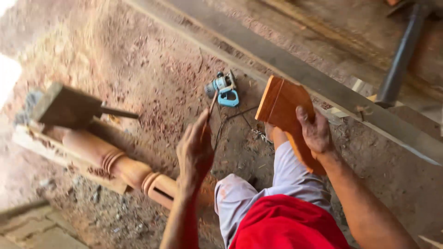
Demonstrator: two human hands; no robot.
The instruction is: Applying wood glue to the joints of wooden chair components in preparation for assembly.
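Head view — R hand (314,133) grips wood block (284,110) — L hand (196,152) raised.

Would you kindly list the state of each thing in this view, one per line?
Left hand: raised, fingers pinching a thin pencil-like stick.
Right hand: gripping the shaped wooden board.
Shaped wooden board: held upright on edge, resting on the knee.
Turned wooden post: lying on its side on a plank.
Blue power tool: lying on the dirt floor, untouched.

top: red garment (286,223) | legs: pale grey trousers (281,182), dusty | forearms: bare, no sleeves
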